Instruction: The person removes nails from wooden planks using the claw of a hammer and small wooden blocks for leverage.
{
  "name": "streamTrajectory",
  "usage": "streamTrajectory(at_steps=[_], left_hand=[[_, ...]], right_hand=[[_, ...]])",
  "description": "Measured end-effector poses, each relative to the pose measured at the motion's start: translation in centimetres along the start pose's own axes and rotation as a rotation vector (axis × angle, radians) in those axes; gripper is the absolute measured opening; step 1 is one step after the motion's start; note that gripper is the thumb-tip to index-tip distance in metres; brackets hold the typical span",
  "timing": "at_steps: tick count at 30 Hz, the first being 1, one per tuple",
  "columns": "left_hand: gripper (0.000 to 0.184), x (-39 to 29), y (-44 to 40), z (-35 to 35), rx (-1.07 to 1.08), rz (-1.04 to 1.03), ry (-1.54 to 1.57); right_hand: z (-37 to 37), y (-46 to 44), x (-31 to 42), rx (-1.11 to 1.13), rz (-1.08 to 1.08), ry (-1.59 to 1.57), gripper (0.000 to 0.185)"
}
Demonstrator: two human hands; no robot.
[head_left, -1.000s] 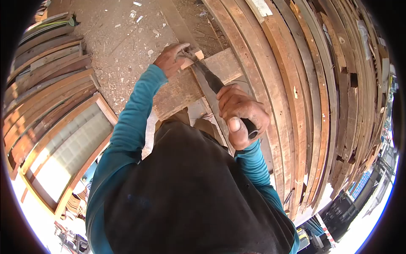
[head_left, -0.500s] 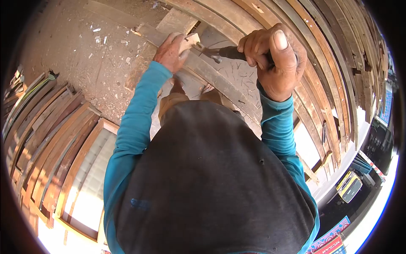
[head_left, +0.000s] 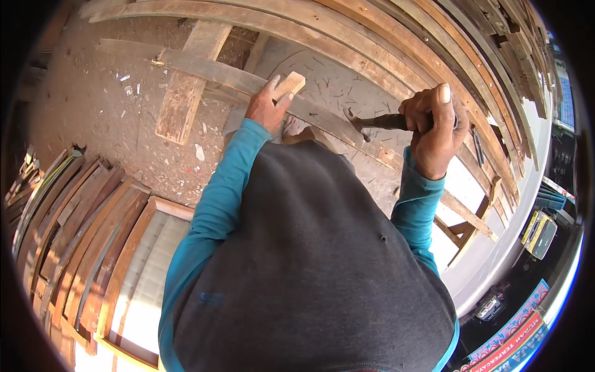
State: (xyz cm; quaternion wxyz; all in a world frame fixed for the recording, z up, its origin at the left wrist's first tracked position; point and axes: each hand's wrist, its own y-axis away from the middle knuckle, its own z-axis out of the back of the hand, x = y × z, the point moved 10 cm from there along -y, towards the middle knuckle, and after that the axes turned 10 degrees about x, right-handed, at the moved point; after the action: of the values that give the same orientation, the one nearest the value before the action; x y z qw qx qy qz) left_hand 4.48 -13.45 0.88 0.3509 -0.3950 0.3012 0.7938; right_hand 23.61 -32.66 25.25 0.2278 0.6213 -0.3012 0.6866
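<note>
My left hand (head_left: 268, 108) grips a small pale wood block (head_left: 289, 86) over a long grey-brown plank (head_left: 235, 79). To the right, my right hand (head_left: 436, 127) is closed round the dark handle of a claw hammer (head_left: 367, 124). The hammer's head points left and sits over the plank, apart from the block. Below the plank, part of a bare foot (head_left: 291, 127) shows between my hands. A short wide board (head_left: 181, 105) crosses the plank at the left.
Long stacked boards (head_left: 347, 53) curve across the top and right. Several nails lie scattered on a grey surface (head_left: 322, 77) beyond the plank. At the lower left, a framed panel (head_left: 145, 273) stands beside leaning timber (head_left: 80, 229). A banner (head_left: 511, 341) shows at the lower right.
The view has turned and shifted. The hammer's head, at the block earlier, is now away from it to the right. My left hand still holds the block, now tilted differently.
</note>
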Motion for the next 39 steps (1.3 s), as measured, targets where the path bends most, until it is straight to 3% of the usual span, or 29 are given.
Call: streamTrajectory(at_steps=[4,9,12,21,27,29,30,31,33,39], left_hand=[[0.059,2.1,3.1,-0.4,-0.032,-0.028,0.039],[0.055,4.0,9.9,-0.6,-0.042,0.358,0.494],[0.051,7.3,13.9,-0.9,-0.158,0.206,0.279],[0.053,9.6,27.4,-8.1,-0.338,0.361,0.486],[0.053,6.9,26.4,-12.7,-0.327,0.290,0.586],[0.054,4.9,25.4,-13.3,-0.267,0.322,0.550],[0.056,2.0,25.4,-12.7,-0.216,0.453,0.726],[0.056,2.5,24.8,-13.5,-0.227,0.460,0.723],[0.054,0.1,23.0,-11.8,-0.437,0.155,0.308],[0.048,-3.1,15.0,-14.6,-0.373,0.250,0.400]], right_hand=[[1.5,2.6,0.6,-0.051,0.025,-0.045,0.041],[2.6,3.9,-1.4,-0.018,0.022,-0.073,0.043],[2.9,3.5,-2.1,-0.060,0.087,0.049,0.046],[1.4,4.5,-2.0,0.016,0.187,0.015,0.046],[-0.3,6.4,0.3,0.116,0.278,0.119,0.040],[0.0,7.2,1.6,0.104,0.300,0.132,0.040],[0.5,7.3,1.9,0.093,0.302,0.123,0.040],[0.7,6.9,1.3,0.102,0.299,0.113,0.040],[1.5,6.4,-1.4,0.134,0.233,0.138,0.040],[4.7,3.8,-3.4,0.200,0.167,-0.037,0.036]])
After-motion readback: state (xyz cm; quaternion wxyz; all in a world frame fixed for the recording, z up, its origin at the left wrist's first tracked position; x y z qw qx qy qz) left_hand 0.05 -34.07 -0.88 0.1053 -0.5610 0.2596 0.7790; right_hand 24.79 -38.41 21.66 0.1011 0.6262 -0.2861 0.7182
